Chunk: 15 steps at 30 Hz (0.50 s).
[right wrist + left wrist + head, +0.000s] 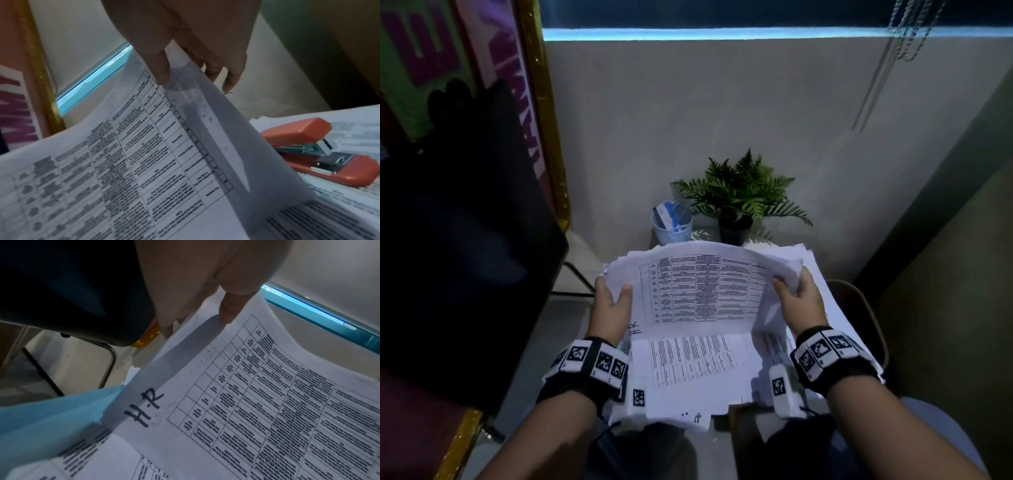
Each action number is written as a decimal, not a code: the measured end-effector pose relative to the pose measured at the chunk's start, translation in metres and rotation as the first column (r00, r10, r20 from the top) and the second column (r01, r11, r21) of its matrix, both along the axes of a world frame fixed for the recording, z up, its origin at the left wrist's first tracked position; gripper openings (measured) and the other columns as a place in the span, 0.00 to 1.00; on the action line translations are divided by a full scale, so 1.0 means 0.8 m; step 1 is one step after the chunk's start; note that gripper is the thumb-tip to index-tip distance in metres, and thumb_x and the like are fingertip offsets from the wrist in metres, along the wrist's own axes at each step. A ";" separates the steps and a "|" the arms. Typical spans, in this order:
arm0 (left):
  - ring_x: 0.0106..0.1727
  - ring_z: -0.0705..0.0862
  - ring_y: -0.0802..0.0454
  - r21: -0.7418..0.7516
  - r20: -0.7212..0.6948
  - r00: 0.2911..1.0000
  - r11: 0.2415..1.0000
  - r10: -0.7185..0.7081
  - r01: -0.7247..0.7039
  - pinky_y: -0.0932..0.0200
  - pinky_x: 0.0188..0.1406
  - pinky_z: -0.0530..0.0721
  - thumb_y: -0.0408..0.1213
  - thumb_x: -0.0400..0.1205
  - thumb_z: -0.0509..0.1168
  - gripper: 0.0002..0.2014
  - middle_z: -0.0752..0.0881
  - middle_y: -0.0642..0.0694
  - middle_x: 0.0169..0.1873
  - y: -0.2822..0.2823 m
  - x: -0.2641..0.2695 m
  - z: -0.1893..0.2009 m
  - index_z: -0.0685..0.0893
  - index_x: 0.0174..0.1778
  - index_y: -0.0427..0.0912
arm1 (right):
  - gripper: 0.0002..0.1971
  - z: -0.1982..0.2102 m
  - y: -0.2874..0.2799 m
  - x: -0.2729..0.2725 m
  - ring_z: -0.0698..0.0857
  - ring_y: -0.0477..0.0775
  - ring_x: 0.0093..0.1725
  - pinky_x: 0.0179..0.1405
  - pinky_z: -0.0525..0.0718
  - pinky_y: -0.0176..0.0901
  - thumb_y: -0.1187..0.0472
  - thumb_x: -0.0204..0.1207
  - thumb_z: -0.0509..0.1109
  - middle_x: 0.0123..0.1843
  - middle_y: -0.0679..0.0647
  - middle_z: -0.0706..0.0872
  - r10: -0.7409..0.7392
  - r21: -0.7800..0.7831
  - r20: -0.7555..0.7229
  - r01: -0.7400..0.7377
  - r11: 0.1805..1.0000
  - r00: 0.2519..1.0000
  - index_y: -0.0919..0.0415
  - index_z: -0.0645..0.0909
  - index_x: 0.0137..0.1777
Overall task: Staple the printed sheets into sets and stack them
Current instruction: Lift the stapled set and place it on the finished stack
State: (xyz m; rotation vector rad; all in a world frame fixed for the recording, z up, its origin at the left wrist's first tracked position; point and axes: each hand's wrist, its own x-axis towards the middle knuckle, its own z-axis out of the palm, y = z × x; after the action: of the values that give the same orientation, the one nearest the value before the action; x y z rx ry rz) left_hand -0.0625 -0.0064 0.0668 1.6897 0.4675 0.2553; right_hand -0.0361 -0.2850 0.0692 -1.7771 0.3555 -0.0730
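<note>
A set of printed sheets (702, 291) with a table and a handwritten "H.R" (144, 407) stands nearly upright on its lower edge above a paper pile (695, 370). My left hand (611, 301) pinches its left edge, thumb (228, 311) on the front and fingers behind. On the right edge my right hand (799, 298) grips it the same way, thumb (160, 71) on the printed face (133, 162). An orange stapler (320, 154) lies on loose sheets to the right of my right hand, seen only in the right wrist view.
A blue mesh cup (672, 228) and a potted fern (739, 202) stand at the back by the wall. A dark chair back (455, 233) rises on the left. More loose sheets (828, 301) spread out on the right. A light blue sheet (51, 418) lies under the papers.
</note>
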 end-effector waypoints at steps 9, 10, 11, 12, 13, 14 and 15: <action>0.52 0.78 0.49 -0.001 0.035 0.999 1.000 -0.027 0.027 0.56 0.51 0.76 0.25 0.83 0.59 0.18 0.77 0.44 0.55 0.004 0.001 0.010 0.61 0.61 0.46 | 0.11 0.000 -0.007 0.002 0.86 0.59 0.54 0.55 0.85 0.61 0.49 0.73 0.72 0.52 0.52 0.87 0.075 0.026 0.046 -0.076 0.997 0.996 0.48 0.77 0.53; 0.51 0.78 0.49 0.017 -0.010 0.999 0.999 -0.036 0.036 0.55 0.51 0.77 0.26 0.83 0.59 0.18 0.78 0.43 0.56 0.002 0.001 0.005 0.61 0.63 0.46 | 0.08 -0.004 -0.006 0.001 0.85 0.59 0.53 0.53 0.84 0.56 0.53 0.78 0.69 0.49 0.52 0.86 0.100 -0.039 0.040 -0.098 0.994 0.994 0.52 0.75 0.53; 0.51 0.78 0.48 0.043 -0.044 0.999 0.999 -0.029 0.031 0.53 0.53 0.78 0.29 0.84 0.59 0.18 0.78 0.42 0.58 0.000 0.002 0.001 0.61 0.66 0.45 | 0.05 -0.006 -0.005 0.003 0.84 0.59 0.51 0.49 0.82 0.51 0.56 0.80 0.65 0.46 0.52 0.84 0.104 -0.095 0.035 -0.100 0.990 0.994 0.56 0.74 0.52; 0.53 0.78 0.47 0.070 -0.061 0.998 0.997 -0.009 0.013 0.51 0.55 0.77 0.30 0.85 0.58 0.18 0.77 0.42 0.60 0.000 0.004 0.001 0.61 0.68 0.44 | 0.04 -0.005 -0.004 0.004 0.82 0.58 0.48 0.45 0.78 0.47 0.57 0.82 0.63 0.44 0.52 0.82 0.094 -0.122 0.040 -0.089 0.989 0.995 0.57 0.73 0.50; 0.54 0.77 0.47 0.089 -0.062 0.998 0.996 0.029 -0.024 0.50 0.57 0.76 0.31 0.85 0.57 0.18 0.76 0.43 0.61 0.003 0.009 0.002 0.61 0.69 0.43 | 0.04 -0.001 -0.003 0.005 0.81 0.58 0.46 0.44 0.76 0.47 0.57 0.83 0.61 0.42 0.53 0.82 0.073 -0.124 0.046 -0.067 0.990 0.996 0.58 0.73 0.49; 0.56 0.77 0.47 0.097 -0.052 0.996 0.993 0.069 -0.063 0.50 0.59 0.75 0.31 0.85 0.56 0.17 0.76 0.43 0.60 0.007 0.013 0.007 0.62 0.69 0.41 | 0.05 0.002 -0.003 0.007 0.80 0.58 0.44 0.43 0.76 0.47 0.57 0.83 0.60 0.41 0.54 0.82 0.050 -0.113 0.056 -0.044 0.993 0.997 0.57 0.73 0.48; 0.56 0.78 0.46 0.104 -0.044 0.993 0.989 0.109 -0.104 0.48 0.61 0.76 0.31 0.85 0.56 0.16 0.77 0.42 0.61 0.013 0.018 0.010 0.63 0.68 0.40 | 0.04 0.005 -0.004 0.009 0.80 0.57 0.43 0.44 0.77 0.48 0.56 0.82 0.60 0.41 0.54 0.82 0.027 -0.088 0.060 -0.022 0.996 0.998 0.55 0.73 0.47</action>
State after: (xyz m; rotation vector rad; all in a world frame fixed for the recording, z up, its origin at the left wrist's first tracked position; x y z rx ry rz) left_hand -0.0484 0.0043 0.0746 1.7761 0.5916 0.3199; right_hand -0.0289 -0.2885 0.0735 -1.8611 0.2900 -0.1267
